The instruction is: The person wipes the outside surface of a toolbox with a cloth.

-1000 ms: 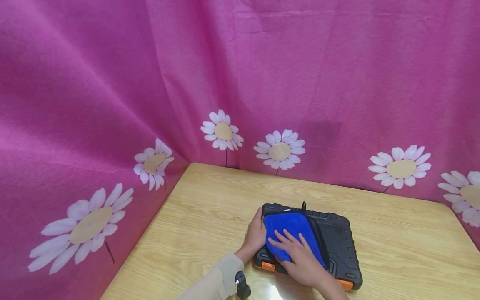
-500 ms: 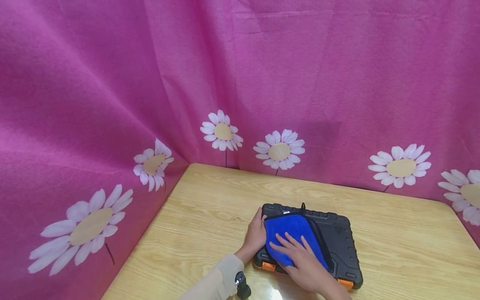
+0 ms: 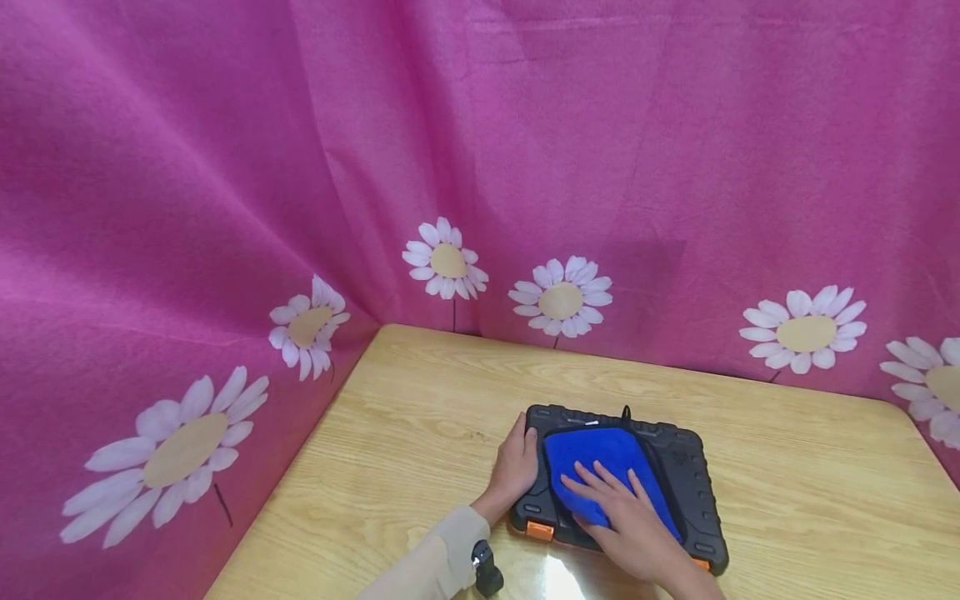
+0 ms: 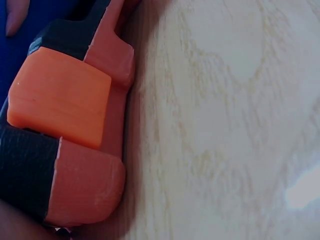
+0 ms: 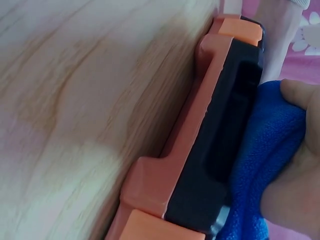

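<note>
A black plastic tool case (image 3: 686, 467) with an orange-red base and orange latches (image 4: 60, 97) lies flat on the table. On its lid is a blue cloth (image 3: 600, 458) with a black border and a small loop. My right hand (image 3: 622, 517) presses on this cloth, fingers spread over it. In the right wrist view, the cloth (image 5: 270, 135) bulges up beside the thumb, along the case's front edge. My left hand (image 3: 513, 467) holds the left side of the case, thumb at the lid's edge; its other fingers are partly hidden.
The wooden table (image 3: 405, 417) extends around the case. A pink curtain (image 3: 570, 150) printed with white daisies hangs behind it and to the left. A black device (image 3: 486, 571) sits at the left wrist, beside the beige sleeve (image 3: 427, 558).
My right hand has slid rightward over the lid, dragging the cloth along, so more of the lid's left side shows. The left hand has stayed at the case's side.
</note>
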Demonstrator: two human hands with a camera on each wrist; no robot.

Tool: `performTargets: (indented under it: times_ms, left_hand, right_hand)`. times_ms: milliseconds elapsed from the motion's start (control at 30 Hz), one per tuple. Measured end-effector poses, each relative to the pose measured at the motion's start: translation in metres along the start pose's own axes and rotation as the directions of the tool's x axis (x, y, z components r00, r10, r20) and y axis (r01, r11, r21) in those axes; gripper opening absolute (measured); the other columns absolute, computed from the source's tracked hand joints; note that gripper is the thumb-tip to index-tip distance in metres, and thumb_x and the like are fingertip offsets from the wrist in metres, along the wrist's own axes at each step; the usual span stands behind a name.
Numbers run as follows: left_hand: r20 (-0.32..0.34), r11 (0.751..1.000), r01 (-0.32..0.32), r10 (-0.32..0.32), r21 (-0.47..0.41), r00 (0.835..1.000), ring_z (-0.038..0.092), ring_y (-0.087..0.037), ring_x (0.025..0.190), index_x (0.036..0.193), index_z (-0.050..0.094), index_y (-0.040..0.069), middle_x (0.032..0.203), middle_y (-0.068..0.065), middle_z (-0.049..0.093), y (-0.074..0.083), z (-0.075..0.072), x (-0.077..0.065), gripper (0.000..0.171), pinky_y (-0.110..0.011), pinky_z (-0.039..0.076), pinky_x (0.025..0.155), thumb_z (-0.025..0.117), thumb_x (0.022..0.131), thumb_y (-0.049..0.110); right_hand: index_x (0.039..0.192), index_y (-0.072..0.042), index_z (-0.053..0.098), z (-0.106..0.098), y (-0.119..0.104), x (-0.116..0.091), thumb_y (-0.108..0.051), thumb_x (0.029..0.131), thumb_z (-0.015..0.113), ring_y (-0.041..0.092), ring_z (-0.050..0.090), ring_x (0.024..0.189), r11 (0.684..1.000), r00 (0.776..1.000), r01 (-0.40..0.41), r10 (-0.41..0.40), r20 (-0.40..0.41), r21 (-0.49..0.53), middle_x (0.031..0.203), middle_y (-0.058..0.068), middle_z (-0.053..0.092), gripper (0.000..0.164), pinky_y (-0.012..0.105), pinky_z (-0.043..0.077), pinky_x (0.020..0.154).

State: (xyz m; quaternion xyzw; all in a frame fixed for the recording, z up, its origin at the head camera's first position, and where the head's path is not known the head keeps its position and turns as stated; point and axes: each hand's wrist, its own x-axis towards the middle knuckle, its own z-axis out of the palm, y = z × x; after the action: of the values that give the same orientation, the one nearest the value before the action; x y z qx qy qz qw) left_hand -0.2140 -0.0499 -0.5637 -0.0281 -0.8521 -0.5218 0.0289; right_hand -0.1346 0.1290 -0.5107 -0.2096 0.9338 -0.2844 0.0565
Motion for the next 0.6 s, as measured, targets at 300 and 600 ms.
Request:
performTargets:
  times_ms: [300, 600]
  left_hand:
    - [-0.001, 1.0, 0.0, 0.0, 0.004, 1.0, 0.036, -0.039, 0.14, 0.15, 0.031, -0.012, 0.152, -0.027, 0.037, -0.002, 0.001, 0.001, 0.049, -0.051, 0.031, 0.114, 0.033, 0.11, 0.017]
    - [-0.002, 1.0, -0.004, 0.004, 0.009, 1.0, 0.036, -0.039, 0.14, 0.149, 0.032, -0.012, 0.152, -0.027, 0.037, -0.001, 0.0, 0.0, 0.048, -0.051, 0.031, 0.113, 0.034, 0.11, 0.016]
  right_hand:
    - [0.14, -0.022, 0.061, -0.002, 0.006, 0.004, -0.027, 0.094, 0.071, 0.038, 0.027, 0.145, 0.999, 0.999, 0.024, -0.025, -0.028, -0.03, 0.152, 0.008, 0.046, 0.047, 0.074, 0.001, 0.11]
    - [0.14, -0.022, 0.061, -0.004, 0.013, 0.01, -0.031, 0.094, 0.07, 0.04, 0.028, 0.145, 0.998, 0.997, 0.045, -0.048, -0.056, -0.051, 0.152, 0.01, 0.045, 0.048, 0.076, 0.004, 0.108]
